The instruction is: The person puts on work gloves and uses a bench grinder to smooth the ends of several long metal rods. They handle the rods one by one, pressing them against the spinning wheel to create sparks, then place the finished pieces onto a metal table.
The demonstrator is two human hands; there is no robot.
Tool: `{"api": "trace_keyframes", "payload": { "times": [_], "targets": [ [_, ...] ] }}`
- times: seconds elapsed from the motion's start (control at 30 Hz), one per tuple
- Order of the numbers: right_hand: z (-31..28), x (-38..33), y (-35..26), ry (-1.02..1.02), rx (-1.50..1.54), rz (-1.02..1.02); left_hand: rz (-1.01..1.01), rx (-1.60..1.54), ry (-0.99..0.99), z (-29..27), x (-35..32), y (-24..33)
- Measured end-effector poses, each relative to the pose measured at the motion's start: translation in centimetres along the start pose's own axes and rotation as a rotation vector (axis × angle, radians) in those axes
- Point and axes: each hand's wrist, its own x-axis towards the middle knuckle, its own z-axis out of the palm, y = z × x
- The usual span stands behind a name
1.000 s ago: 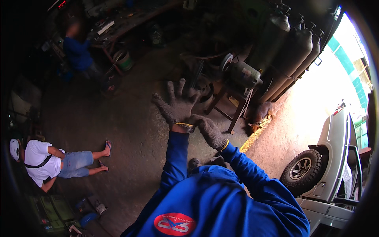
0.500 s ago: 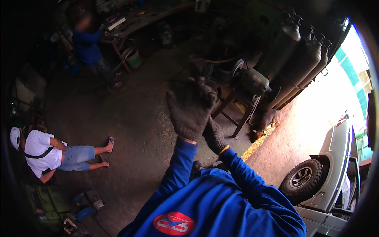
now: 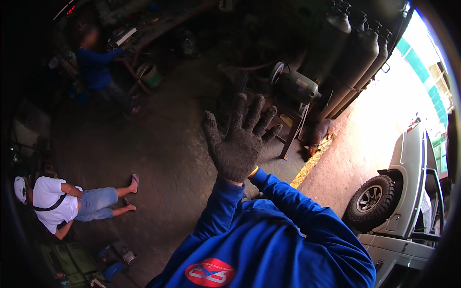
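Note:
My left hand (image 3: 235, 149), in a dark grey knit glove, is raised in the middle of the view. Its fingers are spread wide, with nothing in them. Behind its wrist lies my right hand, almost wholly hidden; only the yellow cuff (image 3: 253, 172) of its glove shows at the end of the blue sleeve (image 3: 283, 189). What the right fingers do is out of sight.
Beyond my hands a motor-driven grinder (image 3: 297, 86) stands on a metal stand, near tall gas cylinders (image 3: 353, 62). A dog (image 3: 321, 134) lies by the yellow floor line. A white vehicle (image 3: 403, 192) is right; one person (image 3: 50, 197) is left, another (image 3: 96, 67) at a workbench (image 3: 163, 24).
My left fingers have gone from partly bent to fully spread. The right glove, visible beside the left wrist before, has slipped behind it. The whole view has shifted slightly.

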Motion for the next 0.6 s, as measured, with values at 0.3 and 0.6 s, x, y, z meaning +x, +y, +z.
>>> {"api": "trace_keyframes", "payload": {
  "times": [0.3, 0.6],
  "targets": [
    [-3.5, -2.1, -8.0, -0.148, 0.159, 0.012, 0.276, 0.000, 0.059, -0.9, 1.9, 3.4],
    [-4.6, -2.2, -12.3, -0.371, -0.027, 0.341, 0.079, 0.581, 0.565, -2.4, 2.9, 7.0]
  ]
}}
